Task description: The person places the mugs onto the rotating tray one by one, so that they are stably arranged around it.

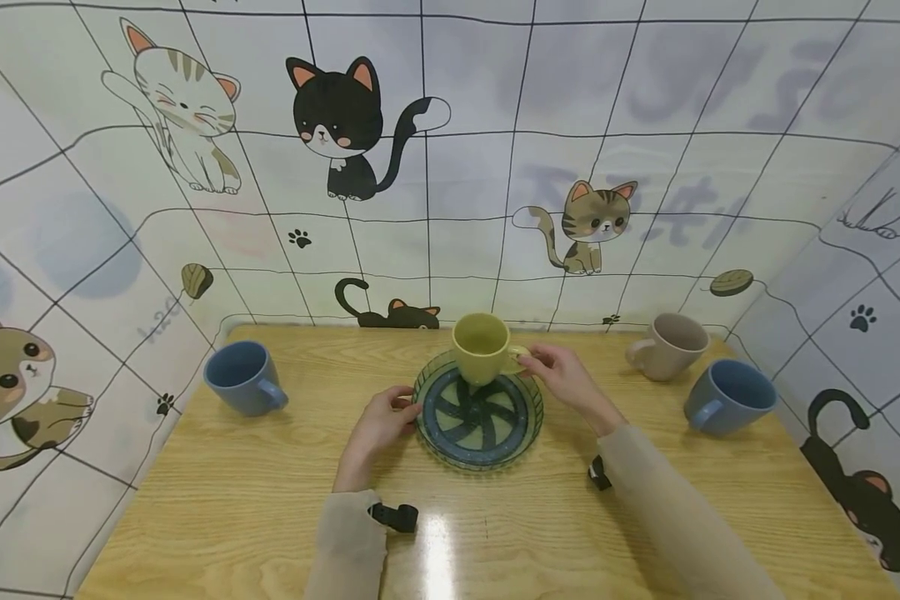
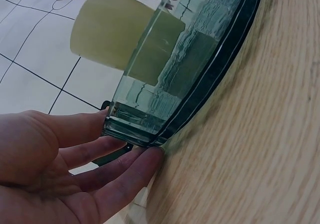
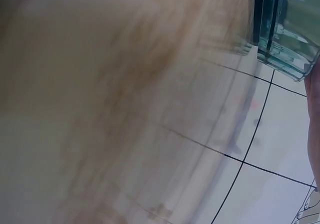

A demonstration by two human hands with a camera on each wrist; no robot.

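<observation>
A green glass dish (image 1: 474, 437) with a blue swirl pattern sits on the wooden table. At its left side, my left hand (image 1: 381, 425) pinches the edge: the thumb is at the rim and fingers are low against the glass wall (image 2: 137, 129). My right hand (image 1: 566, 379) holds the handle of a yellow mug (image 1: 482, 350) from the right. The mug is upright over the far part of the dish, its lower part seen through the glass; whether its base touches the dish, I cannot tell. In the right wrist view, the dish (image 3: 285, 39) shows only at the upper right.
One blue mug (image 1: 246, 379) stands at the far left of the table (image 1: 232, 500). At the right are a beige mug (image 1: 669, 346) and, nearer, another blue mug (image 1: 731, 398). A cat-printed white cloth (image 1: 465, 192) rises behind and at both sides.
</observation>
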